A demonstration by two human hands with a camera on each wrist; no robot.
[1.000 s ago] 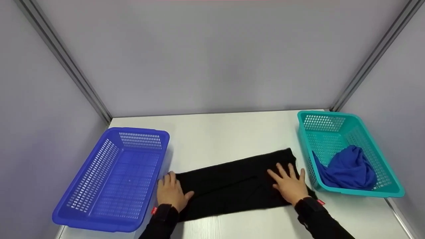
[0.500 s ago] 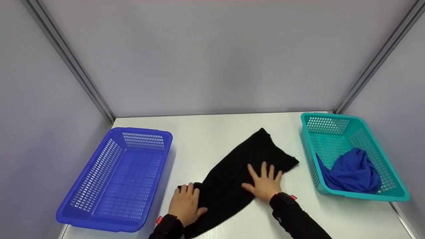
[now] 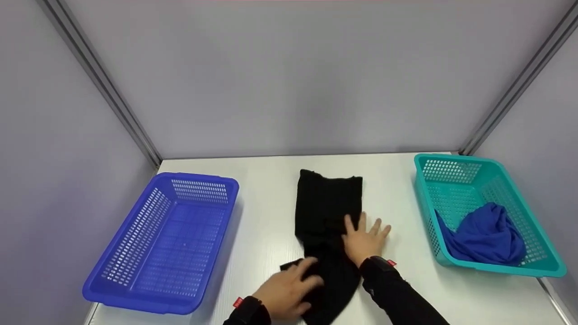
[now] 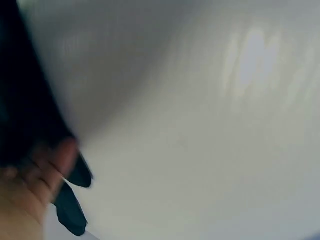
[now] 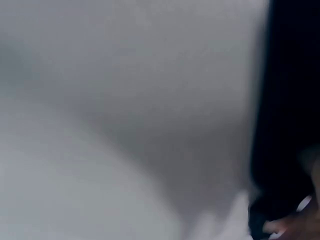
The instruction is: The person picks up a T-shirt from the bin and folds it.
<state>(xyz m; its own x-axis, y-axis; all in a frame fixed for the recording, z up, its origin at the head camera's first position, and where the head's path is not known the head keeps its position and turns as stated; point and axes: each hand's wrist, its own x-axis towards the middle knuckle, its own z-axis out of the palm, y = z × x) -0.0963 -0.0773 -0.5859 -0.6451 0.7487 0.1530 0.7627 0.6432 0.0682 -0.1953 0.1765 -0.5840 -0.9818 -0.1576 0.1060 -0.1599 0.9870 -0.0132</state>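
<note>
Two baskets (image 3: 169, 248), black cloth (image 3: 328, 203) between

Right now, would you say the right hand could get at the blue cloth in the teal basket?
Probably yes: only bare table shows between the right hand and the open-topped teal basket, where the blue cloth lies uncovered.

Your hands (image 3: 284, 292) (image 3: 365, 243) are bare, and you wear black sleeves (image 3: 404, 300) with black wrist bands (image 3: 378, 272) and little red tags (image 3: 391, 262).
</note>
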